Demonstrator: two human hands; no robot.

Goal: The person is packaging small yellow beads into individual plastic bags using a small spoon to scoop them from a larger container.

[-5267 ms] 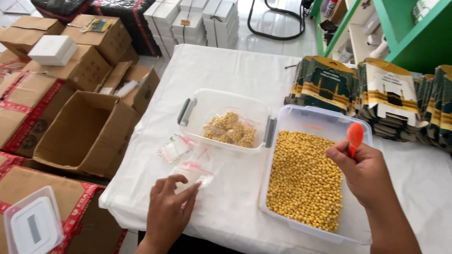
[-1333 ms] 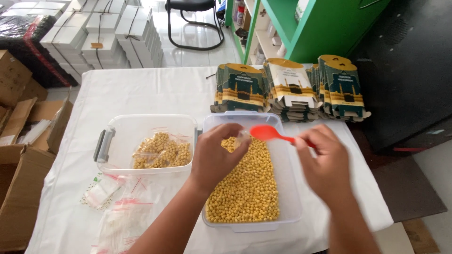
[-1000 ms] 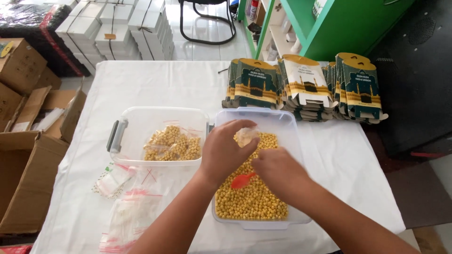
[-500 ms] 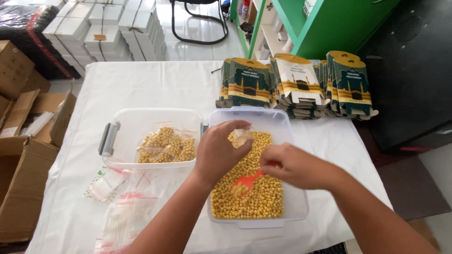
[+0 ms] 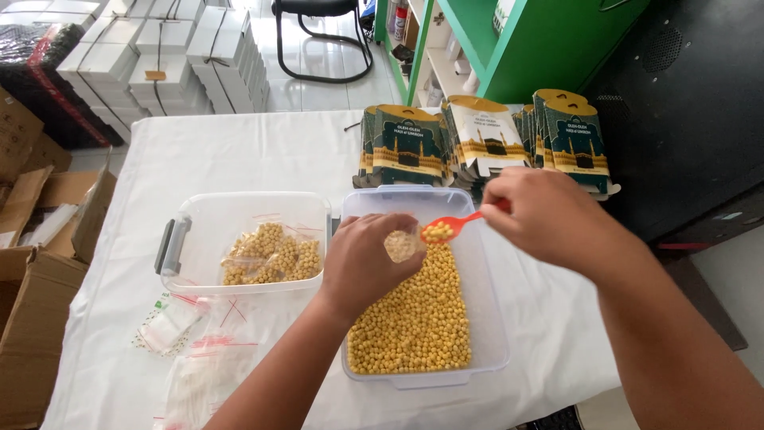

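Note:
My left hand (image 5: 362,263) holds a small clear plastic bag (image 5: 400,244) over a clear tub (image 5: 485,318) of yellow chickpeas (image 5: 414,318); the bag has some chickpeas inside. My right hand (image 5: 545,215) grips a red plastic spoon (image 5: 450,228) loaded with chickpeas, its bowl right at the bag's mouth. To the left stands a second clear tub (image 5: 199,215) with grey handles, holding several filled bags (image 5: 267,255).
Empty zip bags (image 5: 195,362) lie on the white tablecloth (image 5: 239,151) at the front left. Stacks of flat printed cartons (image 5: 477,139) line the far side. Cardboard boxes (image 5: 32,295) sit left of the table, white boxes (image 5: 183,48) behind, a green shelf (image 5: 541,40) at the back right.
My right hand has lifted the spoon out of the chickpeas, now loaded, and brought it up to the bag's mouth. My left hand keeps the bag over the tub.

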